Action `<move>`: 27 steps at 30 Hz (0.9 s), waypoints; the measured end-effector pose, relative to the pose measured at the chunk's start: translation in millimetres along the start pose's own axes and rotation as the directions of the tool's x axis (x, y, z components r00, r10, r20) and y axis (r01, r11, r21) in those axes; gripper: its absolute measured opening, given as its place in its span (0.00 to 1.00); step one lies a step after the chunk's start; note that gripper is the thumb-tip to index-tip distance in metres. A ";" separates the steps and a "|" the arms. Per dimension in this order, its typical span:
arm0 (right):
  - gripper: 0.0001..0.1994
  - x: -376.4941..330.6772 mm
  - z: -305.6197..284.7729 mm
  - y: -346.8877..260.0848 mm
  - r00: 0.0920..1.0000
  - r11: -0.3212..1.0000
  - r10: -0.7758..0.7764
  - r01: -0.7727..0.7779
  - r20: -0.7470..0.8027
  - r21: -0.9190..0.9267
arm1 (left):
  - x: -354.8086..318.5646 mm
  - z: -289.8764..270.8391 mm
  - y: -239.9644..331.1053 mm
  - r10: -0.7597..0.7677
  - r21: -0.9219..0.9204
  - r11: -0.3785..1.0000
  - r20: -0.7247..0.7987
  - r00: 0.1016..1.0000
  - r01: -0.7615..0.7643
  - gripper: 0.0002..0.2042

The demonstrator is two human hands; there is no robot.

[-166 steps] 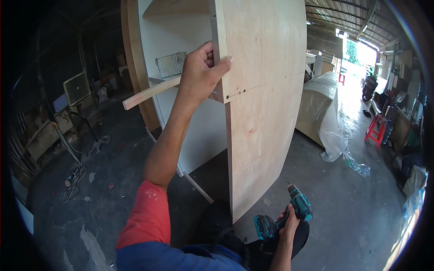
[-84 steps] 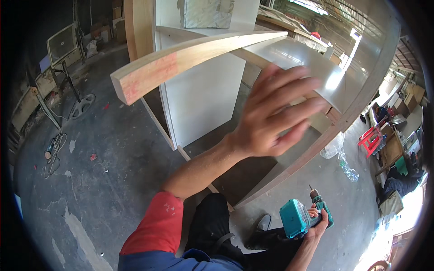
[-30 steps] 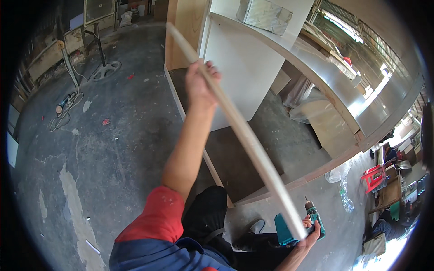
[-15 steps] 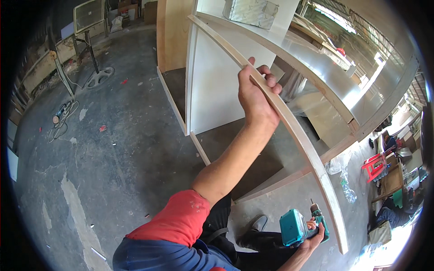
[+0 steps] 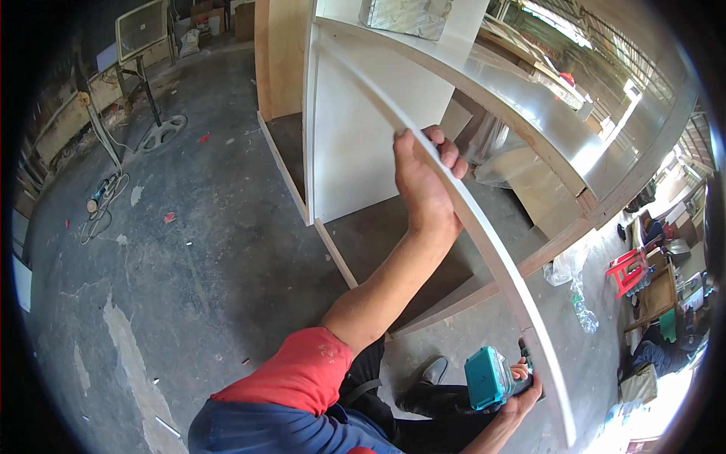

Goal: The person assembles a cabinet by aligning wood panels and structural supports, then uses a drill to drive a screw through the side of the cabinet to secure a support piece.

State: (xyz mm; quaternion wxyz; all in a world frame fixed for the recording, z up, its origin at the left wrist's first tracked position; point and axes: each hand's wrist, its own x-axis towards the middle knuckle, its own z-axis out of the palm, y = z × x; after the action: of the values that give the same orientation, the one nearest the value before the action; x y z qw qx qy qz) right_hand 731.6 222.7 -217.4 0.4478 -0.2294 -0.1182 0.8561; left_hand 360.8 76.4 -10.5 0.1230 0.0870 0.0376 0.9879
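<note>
My left hand [image 5: 425,180] is wrapped around a long narrow strip of board [image 5: 501,261], held up at a slant. One face of the strip is white. Its far end is blurred in front of the upright white panel [image 5: 370,140] of a large cabinet frame. The near end hangs at the lower right, crossing in front of a teal and black cordless drill [image 5: 486,377]. My right hand [image 5: 520,395] grips that drill by its handle, low down by my leg. The strip hides most of the drill's front.
A glossy white board edged with bare wood [image 5: 522,113] tops the frame, with a wrapped block [image 5: 408,17] on it. Wooden rails [image 5: 333,253] run along the floor. A red stool [image 5: 626,271] and plastic wrap lie right; a corded tool [image 5: 94,204] lies left.
My left hand has turned the strip, so a white face shows where bare wood was. The strip's far end has dropped slightly. The drill stays in my right hand, now more hidden.
</note>
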 end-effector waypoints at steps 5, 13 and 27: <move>0.22 8.1 -2.3 0.8 1.000 1.000 0.004 -0.004 -0.025 0.002 | 9.1 3.2 8.4 0.054 0.021 0.998 0.073 0.996 -0.056 0.11; 0.21 5.2 9.7 -0.3 0.973 0.959 0.227 -0.231 0.043 0.166 | 34.9 30.1 5.9 -0.044 -0.083 0.996 0.020 0.999 0.045 0.14; 0.20 -2.9 17.4 1.4 0.980 0.967 0.197 -0.189 -0.032 0.171 | 69.1 17.5 19.1 0.039 0.337 0.932 0.276 0.960 -0.135 0.23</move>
State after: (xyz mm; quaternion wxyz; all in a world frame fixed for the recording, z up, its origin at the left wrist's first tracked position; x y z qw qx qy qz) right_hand 723.4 219.6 -202.0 0.3826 -0.2221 -0.0124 0.8967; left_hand 293.5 76.0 19.7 0.0650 0.2402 0.1934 0.9490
